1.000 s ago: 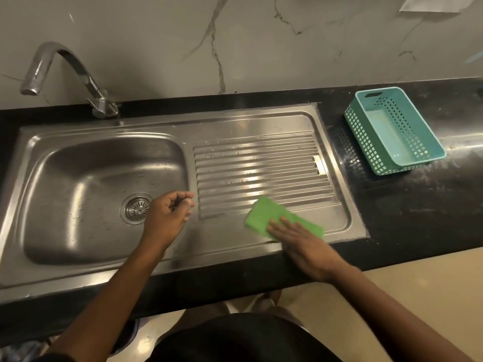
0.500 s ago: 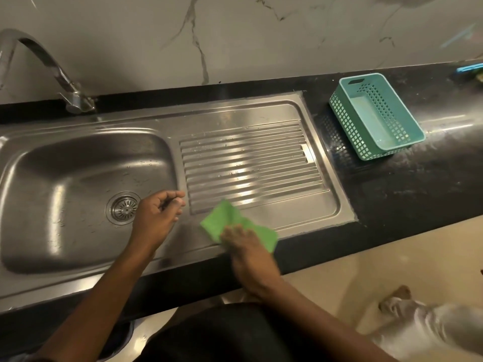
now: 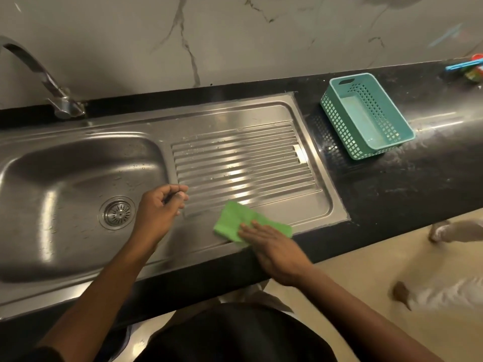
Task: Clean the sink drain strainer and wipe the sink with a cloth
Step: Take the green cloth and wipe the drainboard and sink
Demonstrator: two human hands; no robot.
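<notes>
A green cloth (image 3: pixel 235 220) lies on the front part of the steel drainboard (image 3: pixel 243 163). My right hand (image 3: pixel 274 246) presses on its near edge with straight fingers. My left hand (image 3: pixel 159 210) hovers over the rim between the basin and the drainboard, its fingers curled against the thumb; nothing shows between them. The round metal drain strainer (image 3: pixel 117 212) sits in the bottom of the sink basin (image 3: pixel 65 178), just left of my left hand. Water drops and specks dot the basin.
A curved faucet (image 3: pixel 39 74) stands at the back left. A teal perforated basket (image 3: pixel 366 116) rests on the black counter (image 3: pixel 405 192) right of the sink. Small coloured items (image 3: pixel 467 69) lie at the far right. Another person's feet (image 3: pixel 444 231) are on the floor to the right.
My right hand slid the cloth left along the drainboard's front, then a little back to the right. My left hand stayed by the basin rim with curled fingers.
</notes>
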